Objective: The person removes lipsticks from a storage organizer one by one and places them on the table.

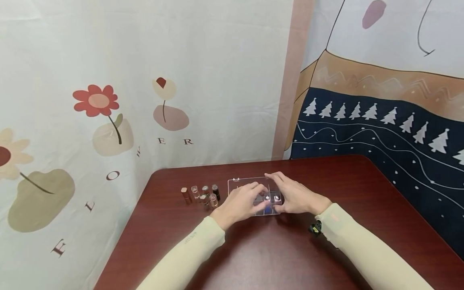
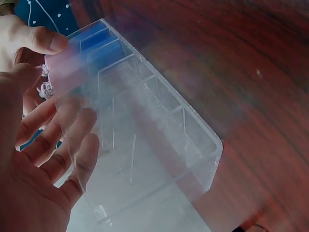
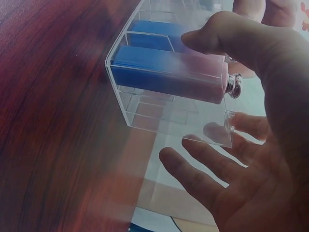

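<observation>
In the head view a clear divided box stands on the table under both hands. Two blue-and-pink lipstick tubes with silver knobs sit upright in its right-end compartments; the nearer one shows plainly in the right wrist view. My left hand reaches in from the left, thumb and forefinger around the silver knob of the other tube. Around the box's right end my right hand holds on, thumb at the front wall and the other fingers spread behind.
Several small tubes and bottles stand in a group left of the box, among them a reddish-brown tube and a dark one. The dark red table meets a printed curtain at the back.
</observation>
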`<state>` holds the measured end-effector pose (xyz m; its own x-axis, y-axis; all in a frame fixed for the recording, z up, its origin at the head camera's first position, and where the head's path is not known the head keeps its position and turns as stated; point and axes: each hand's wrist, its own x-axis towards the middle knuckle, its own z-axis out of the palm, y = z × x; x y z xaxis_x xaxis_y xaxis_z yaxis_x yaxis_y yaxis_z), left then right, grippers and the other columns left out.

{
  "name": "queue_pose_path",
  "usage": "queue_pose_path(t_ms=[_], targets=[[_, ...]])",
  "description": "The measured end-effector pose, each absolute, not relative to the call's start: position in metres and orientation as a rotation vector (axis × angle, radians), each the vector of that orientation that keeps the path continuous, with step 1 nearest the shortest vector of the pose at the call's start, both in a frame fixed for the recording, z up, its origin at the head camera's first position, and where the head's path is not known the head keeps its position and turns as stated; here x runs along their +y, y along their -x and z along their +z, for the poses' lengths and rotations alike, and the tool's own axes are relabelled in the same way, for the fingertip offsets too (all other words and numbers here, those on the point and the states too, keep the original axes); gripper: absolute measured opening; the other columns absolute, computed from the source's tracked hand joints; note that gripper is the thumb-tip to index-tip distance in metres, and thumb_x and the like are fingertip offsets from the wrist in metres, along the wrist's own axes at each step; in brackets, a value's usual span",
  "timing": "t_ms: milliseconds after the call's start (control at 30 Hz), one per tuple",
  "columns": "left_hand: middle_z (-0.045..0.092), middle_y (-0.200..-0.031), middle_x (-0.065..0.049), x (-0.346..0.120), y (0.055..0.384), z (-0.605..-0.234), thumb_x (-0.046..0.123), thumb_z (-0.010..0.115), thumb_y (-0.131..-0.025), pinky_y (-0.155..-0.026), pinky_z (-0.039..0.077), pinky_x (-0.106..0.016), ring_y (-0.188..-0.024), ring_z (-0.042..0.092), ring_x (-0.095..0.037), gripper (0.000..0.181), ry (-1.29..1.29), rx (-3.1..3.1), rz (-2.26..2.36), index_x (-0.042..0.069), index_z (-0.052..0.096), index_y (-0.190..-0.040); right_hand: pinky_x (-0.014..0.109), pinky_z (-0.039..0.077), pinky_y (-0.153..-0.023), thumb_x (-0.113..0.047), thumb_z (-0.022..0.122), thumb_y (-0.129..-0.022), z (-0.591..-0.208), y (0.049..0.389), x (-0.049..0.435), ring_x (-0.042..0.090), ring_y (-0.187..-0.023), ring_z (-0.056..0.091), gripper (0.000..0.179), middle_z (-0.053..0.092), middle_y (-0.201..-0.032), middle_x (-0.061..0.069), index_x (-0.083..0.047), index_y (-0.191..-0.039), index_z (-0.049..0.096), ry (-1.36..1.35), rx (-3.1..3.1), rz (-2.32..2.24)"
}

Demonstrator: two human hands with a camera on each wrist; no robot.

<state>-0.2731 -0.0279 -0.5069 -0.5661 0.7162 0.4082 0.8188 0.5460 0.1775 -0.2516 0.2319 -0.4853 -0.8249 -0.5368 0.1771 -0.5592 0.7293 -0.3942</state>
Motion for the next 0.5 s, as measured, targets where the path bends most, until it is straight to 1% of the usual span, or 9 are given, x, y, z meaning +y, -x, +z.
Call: queue_pose_path(t_ms=[100, 133, 167, 267, 367, 500], targets=[[0.080, -0.115, 0.003, -0.026, 0.272, -0.507, 0.050, 0.073, -0.114, -0.081, 0.069, -0.036, -0.093, 0.079, -0.013, 0.034, 1.256, -2.540, -0.495, 0.020, 0.077, -0.129, 0.052, 0.068, -0.106, -0.019, 0.099, -0.085, -0.484, 0.250, 0.231, 0.027, -0.125, 0.071, 0.112, 0.055, -0.165, 0.017, -0.011, -0.178, 0.038, -0.908, -2.876, 0.681], [0.081, -0.115, 0.003, -0.025, 0.271, -0.506, 0.049, 0.074, -0.113, -0.081, 0.068, -0.036, -0.093, 0.078, -0.012, 0.034, 1.248, -2.555, -0.496, 0.020, 0.077, -0.130, 0.052, 0.068, -0.107, -0.019, 0.099, -0.085, -0.483, 0.250, 0.231, 0.028, -0.126, 0.071, 0.112, 0.055, -0.165, 0.017, -0.010, -0.178, 0.038, -0.909, -2.876, 0.685], [0.081, -0.114, 0.000, -0.024, 0.263, -0.497, 0.043, 0.077, -0.112, -0.081, 0.069, -0.037, -0.092, 0.078, -0.014, 0.030, 1.231, -2.587, -0.484, 0.018, 0.077, -0.129, 0.052, 0.068, -0.107, -0.019, 0.099, -0.085, -0.483, 0.250, 0.231, 0.028, -0.126, 0.071, 0.112, 0.055, -0.166, 0.017, -0.010, -0.178, 0.037, -0.911, -2.876, 0.688], [0.083, -0.117, 0.001, -0.022, 0.260, -0.494, 0.043, 0.080, -0.111, -0.082, 0.068, -0.034, -0.092, 0.077, -0.012, 0.031, 1.200, -2.631, -0.460, 0.019, 0.078, -0.131, 0.051, 0.068, -0.109, -0.020, 0.099, -0.085, -0.483, 0.250, 0.231, 0.027, -0.126, 0.071, 0.112, 0.055, -0.165, 0.017, -0.010, -0.178, 0.037, -0.918, -2.872, 0.687], [0.084, -0.119, 0.002, -0.020, 0.258, -0.492, 0.044, 0.080, -0.112, -0.084, 0.069, -0.033, -0.094, 0.078, -0.010, 0.031, 1.187, -2.648, -0.430, 0.020, 0.078, -0.131, 0.051, 0.068, -0.109, -0.019, 0.099, -0.085, -0.484, 0.251, 0.231, 0.026, -0.125, 0.071, 0.112, 0.055, -0.165, 0.017, -0.009, -0.178, 0.037, -0.922, -2.868, 0.681], [0.084, -0.118, 0.003, -0.020, 0.258, -0.491, 0.040, 0.079, -0.113, -0.085, 0.070, -0.035, -0.097, 0.081, -0.012, 0.023, 1.201, -2.624, -0.397, 0.021, 0.079, -0.126, 0.049, 0.068, -0.107, -0.019, 0.099, -0.085, -0.484, 0.251, 0.232, 0.024, -0.124, 0.070, 0.112, 0.055, -0.165, 0.017, -0.008, -0.178, 0.038, -0.919, -2.869, 0.668]])
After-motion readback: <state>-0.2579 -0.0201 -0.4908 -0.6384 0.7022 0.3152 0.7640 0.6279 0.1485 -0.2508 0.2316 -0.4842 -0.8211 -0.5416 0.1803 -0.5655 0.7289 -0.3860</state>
